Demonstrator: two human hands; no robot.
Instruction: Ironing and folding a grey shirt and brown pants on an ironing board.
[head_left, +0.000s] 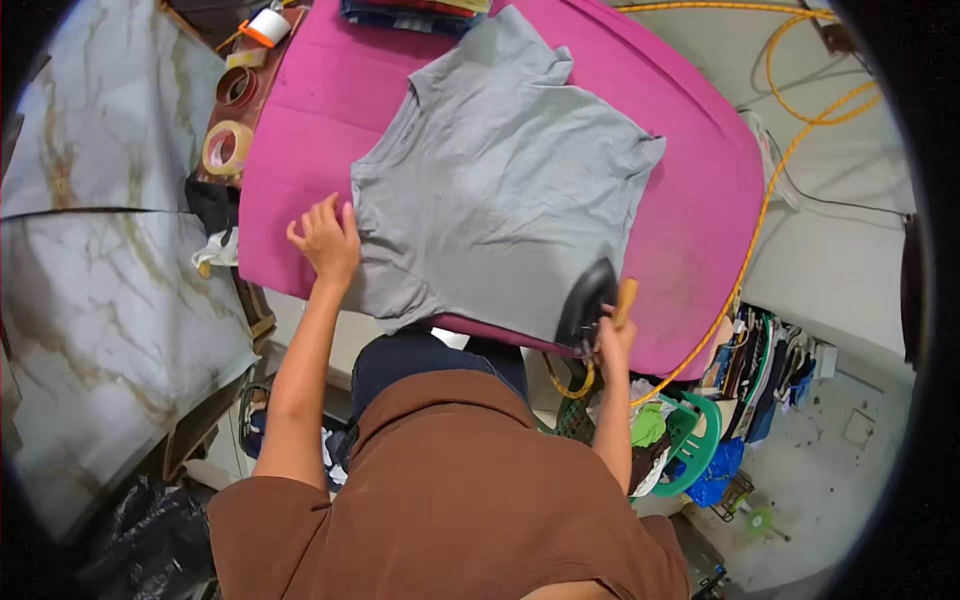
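Note:
A grey short-sleeved T-shirt (487, 187) lies spread on a pink padded ironing surface (300, 135), its neckline towards the left. My right hand (616, 337) grips the wooden handle of a black clothes iron (589, 300). The iron, slightly blurred, is over the shirt's lower right part near the hem, its tip pointing away from me. Wrinkles show across the shirt's middle and near the close sleeve. My left hand (328, 238) is at the shirt's left edge, below the neckline, fingers apart and holding nothing. Whether its fingertips touch the cloth is hard to tell.
A yellow cloth-covered cord (757, 225) runs along the right side. Folded clothes (412, 16) sit at the far edge. Tape rolls (226, 148) rest on a narrow brown board at left. A green basket (694, 442) holding clothes stands below right, near stacked garments (765, 367).

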